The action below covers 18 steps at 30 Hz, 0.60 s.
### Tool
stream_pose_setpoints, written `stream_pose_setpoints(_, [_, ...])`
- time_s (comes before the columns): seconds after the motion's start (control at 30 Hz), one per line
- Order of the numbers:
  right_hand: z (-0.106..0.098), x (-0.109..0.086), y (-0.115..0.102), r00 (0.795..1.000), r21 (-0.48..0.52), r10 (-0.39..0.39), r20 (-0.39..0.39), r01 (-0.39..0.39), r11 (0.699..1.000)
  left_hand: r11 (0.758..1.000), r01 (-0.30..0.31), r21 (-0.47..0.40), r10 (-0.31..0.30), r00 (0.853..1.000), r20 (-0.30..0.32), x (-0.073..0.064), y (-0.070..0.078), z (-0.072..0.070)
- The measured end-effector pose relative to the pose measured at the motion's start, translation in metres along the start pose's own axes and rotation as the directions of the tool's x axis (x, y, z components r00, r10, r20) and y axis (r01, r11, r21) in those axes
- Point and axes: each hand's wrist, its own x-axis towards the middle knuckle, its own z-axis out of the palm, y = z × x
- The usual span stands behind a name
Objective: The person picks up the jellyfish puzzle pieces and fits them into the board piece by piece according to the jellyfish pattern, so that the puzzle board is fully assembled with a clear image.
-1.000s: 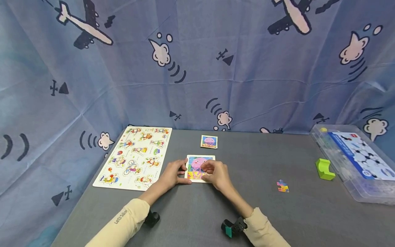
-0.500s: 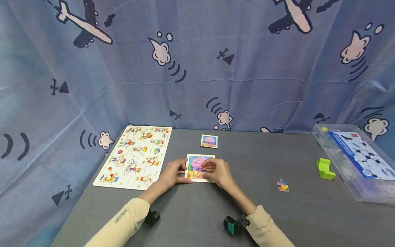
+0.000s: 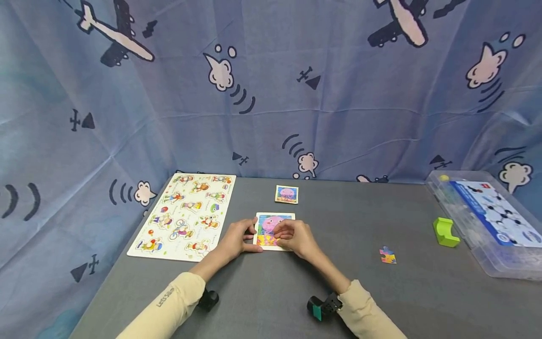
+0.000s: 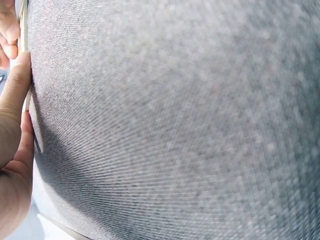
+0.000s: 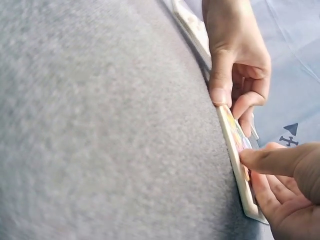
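A small square jigsaw puzzle board (image 3: 275, 214) with a pale rim and a pink octopus picture lies flat on the grey table. My left hand (image 3: 235, 240) holds its left side, thumb at the near-left corner and fingers along the left edge. Over the board's right part, my right hand (image 3: 297, 239) pinches a puzzle piece (image 5: 247, 172) between thumb and fingers, low against the picture; the hand mostly hides this piece. To the right, a loose puzzle piece (image 3: 387, 255) in blue, pink and yellow lies by itself.
Behind the board is a smaller square octopus picture (image 3: 286, 194). A large white board (image 3: 196, 193) with many cartoon figures lies at the left. On the right are a green curved block (image 3: 445, 232) and a clear plastic case (image 3: 487, 263). A blue patterned curtain (image 3: 262, 132) hangs behind.
My right hand has shifted very slightly to the left over the puzzle board. The left hand stays at the board's left side.
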Motion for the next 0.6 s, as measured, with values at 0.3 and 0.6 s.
stream_pose_setpoints(0.3, [-0.019,-0.006,0.005,1.0,0.229,0.006,0.03,-0.013,0.973,0.999,-0.005,0.037,0.004,1.0,0.02,0.002,0.0,0.0])
stream_pose_setpoints(0.6, [-0.051,-0.02,0.012,0.995,0.283,0.101,0.001,-0.097,0.954,0.999,-0.002,0.042,0.001,1.0,0.022,0.002,0.007,-0.002])
